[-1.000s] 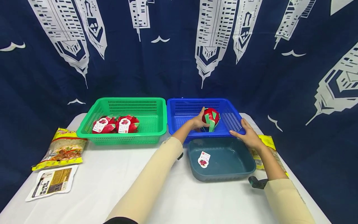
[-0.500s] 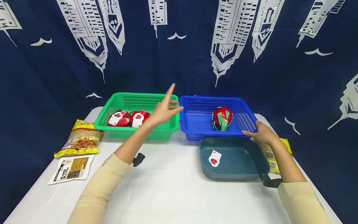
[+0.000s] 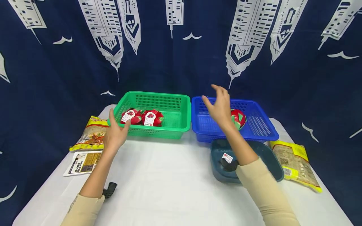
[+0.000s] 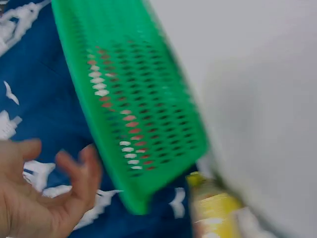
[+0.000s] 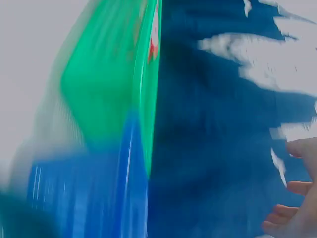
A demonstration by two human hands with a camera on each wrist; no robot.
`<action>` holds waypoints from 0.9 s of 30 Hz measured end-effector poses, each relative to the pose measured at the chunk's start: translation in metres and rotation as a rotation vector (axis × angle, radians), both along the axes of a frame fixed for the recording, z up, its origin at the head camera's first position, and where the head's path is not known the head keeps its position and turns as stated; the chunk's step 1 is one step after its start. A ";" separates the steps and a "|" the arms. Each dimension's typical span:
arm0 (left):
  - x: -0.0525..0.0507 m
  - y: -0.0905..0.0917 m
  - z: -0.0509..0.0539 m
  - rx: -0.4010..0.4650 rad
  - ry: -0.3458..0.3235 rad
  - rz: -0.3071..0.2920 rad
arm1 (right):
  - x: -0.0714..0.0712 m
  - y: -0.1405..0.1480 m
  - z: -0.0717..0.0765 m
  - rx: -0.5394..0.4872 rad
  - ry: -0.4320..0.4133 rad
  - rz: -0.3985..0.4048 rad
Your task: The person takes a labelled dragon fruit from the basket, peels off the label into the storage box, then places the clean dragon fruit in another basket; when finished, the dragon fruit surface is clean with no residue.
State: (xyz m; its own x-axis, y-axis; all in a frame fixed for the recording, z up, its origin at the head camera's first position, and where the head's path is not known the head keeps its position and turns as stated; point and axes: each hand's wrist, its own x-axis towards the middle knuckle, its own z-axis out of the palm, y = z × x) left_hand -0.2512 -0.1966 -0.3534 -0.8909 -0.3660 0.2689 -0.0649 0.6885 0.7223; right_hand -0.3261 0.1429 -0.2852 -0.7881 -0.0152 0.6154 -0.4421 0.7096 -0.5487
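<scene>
My left hand is at the left front corner of the green basket, thumb and fingers spread and nothing held. In the left wrist view, that hand shows apart from the basket's rim. Two red dragon fruits, one beside the other, lie in the green basket with white labels on them. My right hand hovers over the blue basket, fingers loosely bent and empty. Behind the right forearm, a red-and-green dragon fruit sits partly hidden in the blue basket.
A dark teal tub with a label inside stands before the blue basket, partly covered by the right arm. At right lies a yellow food bag. Another yellow bag and a flat white packet lie at left.
My left hand has left the dragon fruit in the blue basket and swung left to the green basket. My right hand has let go of the blue basket's corner and moved left. The view has turned left.
</scene>
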 end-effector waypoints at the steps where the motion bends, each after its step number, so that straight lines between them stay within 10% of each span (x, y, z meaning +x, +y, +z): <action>1: -0.001 -0.004 -0.006 0.002 -0.066 -0.008 | -0.004 -0.019 -0.001 -0.021 0.019 0.024; 4: -0.008 -0.011 -0.026 0.083 -0.138 -0.055 | -0.016 -0.074 -0.009 -0.066 -0.013 0.087; 12: -0.027 -0.011 -0.051 0.312 -0.004 -0.074 | -0.040 -0.169 -0.063 -0.112 -0.314 0.190; 27: -0.036 -0.008 -0.055 0.528 0.116 -0.070 | -0.072 -0.188 -0.093 0.022 -0.719 0.362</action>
